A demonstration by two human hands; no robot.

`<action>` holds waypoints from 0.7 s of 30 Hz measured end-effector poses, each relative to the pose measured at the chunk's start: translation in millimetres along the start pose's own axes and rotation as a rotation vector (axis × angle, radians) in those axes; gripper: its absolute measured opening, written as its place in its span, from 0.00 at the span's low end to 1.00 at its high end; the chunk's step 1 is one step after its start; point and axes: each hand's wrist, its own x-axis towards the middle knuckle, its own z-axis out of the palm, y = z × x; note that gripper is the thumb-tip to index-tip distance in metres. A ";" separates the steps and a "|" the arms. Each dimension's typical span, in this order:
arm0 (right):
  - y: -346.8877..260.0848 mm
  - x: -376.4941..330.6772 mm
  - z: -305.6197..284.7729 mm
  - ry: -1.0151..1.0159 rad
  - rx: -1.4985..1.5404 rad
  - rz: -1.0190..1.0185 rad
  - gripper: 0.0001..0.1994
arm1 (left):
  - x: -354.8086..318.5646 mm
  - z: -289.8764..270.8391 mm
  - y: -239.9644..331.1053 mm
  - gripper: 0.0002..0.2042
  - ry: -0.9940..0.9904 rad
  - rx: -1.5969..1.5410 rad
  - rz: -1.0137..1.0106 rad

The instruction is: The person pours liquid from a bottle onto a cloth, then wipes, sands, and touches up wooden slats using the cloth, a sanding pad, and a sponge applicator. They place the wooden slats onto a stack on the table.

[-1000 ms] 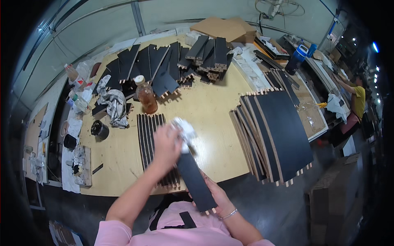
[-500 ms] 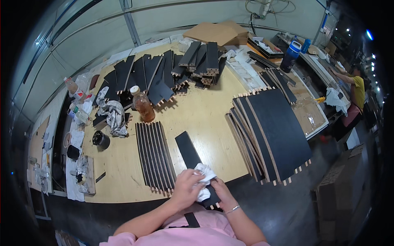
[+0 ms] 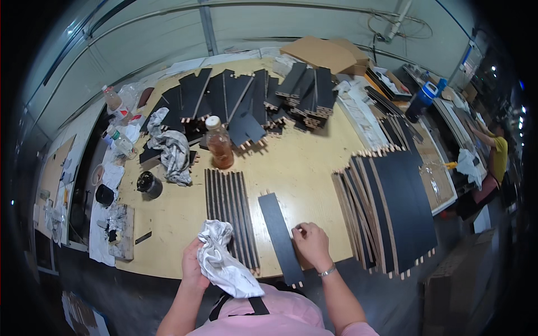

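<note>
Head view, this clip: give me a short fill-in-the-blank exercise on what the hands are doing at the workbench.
1. The left hand holds a crumpled ____ rag.
2. The right hand rests on the edge of a single flat ____ panel lying on the wooden table.
3. Just left of that panel lies a row of narrow dark ____.
4. Beyond that row stands a bottle of ____ liquid with a pale cap.

Missing words: white; black; slats; brown
</note>
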 end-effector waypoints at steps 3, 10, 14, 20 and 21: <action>-49.4 72.5 22.2 -0.004 0.105 -0.141 0.16 | 16.3 -21.9 16.7 0.21 -0.088 -0.134 -0.113; -186.1 257.0 141.7 0.159 0.381 -0.432 0.47 | 47.5 -52.1 67.1 0.24 -0.207 -0.404 -0.241; -237.9 293.8 179.4 0.248 0.280 -0.269 0.54 | 70.7 -76.3 86.9 0.24 -0.065 -0.423 -0.229; -254.3 298.0 162.0 0.161 0.370 -0.438 0.45 | 130.4 -118.0 95.1 0.25 0.043 -0.458 -0.214; -257.7 287.5 145.7 0.156 0.397 -0.478 0.45 | 130.7 -110.4 105.2 0.24 -0.018 -0.452 -0.207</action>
